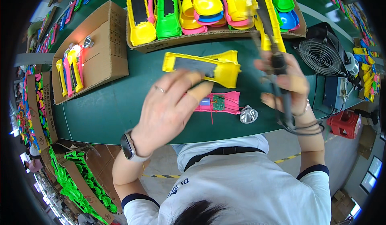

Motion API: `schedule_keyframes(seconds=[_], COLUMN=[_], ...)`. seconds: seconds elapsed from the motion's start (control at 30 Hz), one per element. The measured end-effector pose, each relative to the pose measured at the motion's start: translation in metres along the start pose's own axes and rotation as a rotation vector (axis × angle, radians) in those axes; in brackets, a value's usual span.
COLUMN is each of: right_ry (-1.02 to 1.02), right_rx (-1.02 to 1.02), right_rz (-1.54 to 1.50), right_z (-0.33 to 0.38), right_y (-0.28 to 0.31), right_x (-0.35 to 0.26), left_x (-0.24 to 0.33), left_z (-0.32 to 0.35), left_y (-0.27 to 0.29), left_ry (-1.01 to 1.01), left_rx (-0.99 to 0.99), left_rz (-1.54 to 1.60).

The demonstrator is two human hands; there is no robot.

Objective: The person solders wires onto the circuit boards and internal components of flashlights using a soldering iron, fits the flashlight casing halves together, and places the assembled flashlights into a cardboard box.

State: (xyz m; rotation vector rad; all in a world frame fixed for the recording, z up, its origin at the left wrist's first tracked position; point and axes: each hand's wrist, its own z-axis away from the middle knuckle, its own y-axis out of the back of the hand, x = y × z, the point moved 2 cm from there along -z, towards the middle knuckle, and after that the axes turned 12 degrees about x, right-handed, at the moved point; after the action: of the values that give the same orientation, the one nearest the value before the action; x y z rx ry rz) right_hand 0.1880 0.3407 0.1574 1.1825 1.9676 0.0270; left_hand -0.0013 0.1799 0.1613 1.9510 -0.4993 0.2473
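Across the green table (92,116), I judge the work to be partway along. The big box (161,44) at the back is heaped with coloured shells (167,31), while the small box (116,44) at left holds only a few, with lamps (87,42) among them, one apparently glowing; those look further along. My left hand (167,102) reaches in over the middle, fingers bent, and I cannot tell whether it pinches anything. My right hand (295,82) is curled around a dark-handled, corded tool (278,64), blurred, raised to the right of the pieces. The yellow shell (228,70) lies askew beyond the left fingers, which cover part of its near edge. Nearer me, the pink shell (230,100) lies open, its left end hidden beneath those fingertips and its right end well apart from the tool. The loose lamp (249,115) sits just beside that right end. Already inside are the green board (218,102) and blue cell (205,102); closing up remains undone, and one red wire (212,118) sticks out toward me.
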Motion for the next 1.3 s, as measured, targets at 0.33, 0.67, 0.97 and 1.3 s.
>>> schedule_keyframes(seconds=[0.33,0.67,0.97,1.3], right_ry=[-0.189,-0.453,-0.711,-0.585], right_rx=[0.540,0.723,0.809,0.740], right_rz=[-0.064,-0.253,-0.750,-0.703], right_z=[0.075,0.117,0.116,0.085], right_y=[0.059,0.069,0.001,0.003], right_x=[-0.023,-0.050,-0.042,0.011], left_x=[-0.012,0.016,0.028,0.044], left_z=[-0.040,-0.023,-0.007,-0.007], left_y=[-0.045,-0.026,-0.063,-0.086], left_ry=[0.129,0.147,0.155,0.229], left_rx=[0.064,0.077,0.054,0.245], left_rz=[-0.074,0.146,0.144,-0.063])
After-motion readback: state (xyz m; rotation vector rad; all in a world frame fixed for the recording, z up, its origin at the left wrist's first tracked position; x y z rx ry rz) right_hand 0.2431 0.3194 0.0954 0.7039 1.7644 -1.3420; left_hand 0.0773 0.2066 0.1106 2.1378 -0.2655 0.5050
